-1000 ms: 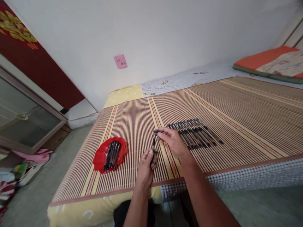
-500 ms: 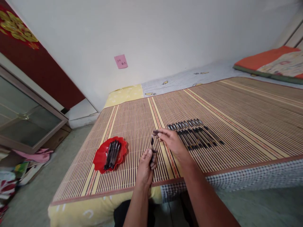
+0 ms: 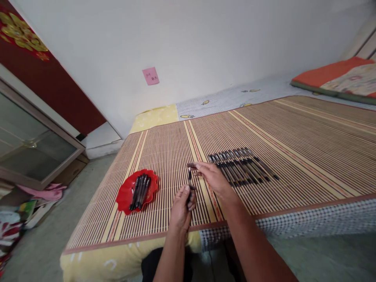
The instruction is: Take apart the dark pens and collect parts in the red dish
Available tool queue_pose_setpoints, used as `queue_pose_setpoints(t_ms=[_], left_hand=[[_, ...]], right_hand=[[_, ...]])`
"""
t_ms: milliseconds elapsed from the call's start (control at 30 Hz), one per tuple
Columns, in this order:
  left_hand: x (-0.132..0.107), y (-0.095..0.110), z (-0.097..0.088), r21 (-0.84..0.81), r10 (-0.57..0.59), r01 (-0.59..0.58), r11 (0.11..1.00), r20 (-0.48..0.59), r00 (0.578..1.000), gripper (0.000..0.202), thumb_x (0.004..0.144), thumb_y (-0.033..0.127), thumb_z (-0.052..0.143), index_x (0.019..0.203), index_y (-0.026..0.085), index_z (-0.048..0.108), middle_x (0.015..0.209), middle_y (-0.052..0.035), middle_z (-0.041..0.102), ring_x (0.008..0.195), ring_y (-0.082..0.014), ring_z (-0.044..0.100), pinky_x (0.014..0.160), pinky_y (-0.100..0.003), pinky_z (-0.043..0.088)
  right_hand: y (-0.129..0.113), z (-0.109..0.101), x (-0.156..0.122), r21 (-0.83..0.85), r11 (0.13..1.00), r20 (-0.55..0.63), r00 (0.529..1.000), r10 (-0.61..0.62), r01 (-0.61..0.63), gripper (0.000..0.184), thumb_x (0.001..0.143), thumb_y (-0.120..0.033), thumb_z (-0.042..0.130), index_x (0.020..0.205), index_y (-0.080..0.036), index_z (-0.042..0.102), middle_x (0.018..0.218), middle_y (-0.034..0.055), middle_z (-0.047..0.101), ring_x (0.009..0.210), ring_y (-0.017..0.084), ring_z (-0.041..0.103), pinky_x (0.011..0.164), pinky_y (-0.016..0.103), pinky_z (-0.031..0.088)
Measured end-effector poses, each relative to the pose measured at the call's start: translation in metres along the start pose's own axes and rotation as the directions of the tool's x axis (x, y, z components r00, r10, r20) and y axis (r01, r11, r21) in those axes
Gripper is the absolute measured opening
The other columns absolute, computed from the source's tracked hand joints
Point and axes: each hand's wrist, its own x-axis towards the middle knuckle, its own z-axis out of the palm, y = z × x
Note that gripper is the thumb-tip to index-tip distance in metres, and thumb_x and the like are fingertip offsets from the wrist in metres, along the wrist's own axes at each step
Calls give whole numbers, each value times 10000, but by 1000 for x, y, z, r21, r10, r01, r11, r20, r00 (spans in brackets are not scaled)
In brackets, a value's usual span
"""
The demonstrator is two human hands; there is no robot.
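My left hand [image 3: 182, 204] is closed round the lower end of a dark pen [image 3: 189, 177], which stands nearly upright above the striped bamboo mat [image 3: 293, 137]. My right hand [image 3: 212, 177] hovers just right of the pen's tip with thumb and fingers pinched on a small dark cap [image 3: 191, 165]. A row of several dark pens [image 3: 241, 165] lies side by side on the mat, right of my right hand. A red scalloped plate [image 3: 125, 196] to the left holds several more pens [image 3: 140, 191].
The mat covers a bed with a yellow sheet [image 3: 155, 116] and a checked sheet [image 3: 293, 221]. An orange and green cushion [image 3: 335, 78] lies far right. A glass-fronted cabinet [image 3: 32, 145] and clutter on the floor [image 3: 20, 211] are at left. A pink note [image 3: 150, 75] hangs on the wall.
The right hand has pulled the cap slightly up and off the pen's tip. The left hand has barely moved.
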Motion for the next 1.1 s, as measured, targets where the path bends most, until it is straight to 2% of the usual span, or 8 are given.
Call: queue_pose_setpoints(t_ms=[267, 733, 800, 967, 1100], left_hand=[[0, -3, 2, 18, -33, 33, 999, 7, 999, 395, 781, 447, 827, 869, 145, 588, 608, 62, 464, 469, -28, 289, 434, -168, 162], [-2, 0, 3, -60, -61, 62, 996, 22, 998, 402, 754, 408, 860, 845, 156, 560, 588, 73, 430, 472, -33, 271, 441, -169, 163], [-2, -1, 3, -60, -58, 59, 996, 18, 998, 409, 752, 409, 862, 836, 158, 549, 587, 75, 429, 467, -30, 261, 438, -169, 157], [-1, -1, 3, -46, -54, 54, 997, 6, 999, 436, 747, 427, 863, 819, 165, 523, 586, 78, 430, 467, -28, 265, 437, -167, 159], [-1, -2, 4, -12, -42, 42, 999, 0, 999, 426, 760, 444, 848, 835, 159, 540, 587, 76, 434, 468, -29, 265, 436, -168, 161]], right_hand=[[-1, 2, -3, 108, 994, 30, 999, 28, -31, 323, 823, -501, 728, 984, -235, 818, 1152, 100, 769, 1076, 251, 680, 944, 420, 522], [0, 5, -3, 167, 985, 26, 998, 49, -52, 404, 804, -619, 732, 903, -237, 817, 1010, 89, 779, 991, 234, 683, 903, 404, 536], [0, 4, -3, 157, 986, 27, 998, 49, -53, 376, 806, -589, 735, 906, -236, 815, 1007, 81, 775, 991, 230, 678, 908, 403, 531], [-1, 1, -2, 11, 999, 54, 998, 40, -40, 253, 743, -383, 790, 936, -220, 804, 943, 42, 763, 958, 209, 660, 941, 388, 485], [-2, 1, -2, 1, 999, 49, 998, 40, -41, 220, 734, -350, 777, 899, -204, 783, 875, 21, 737, 891, 185, 648, 922, 367, 473]])
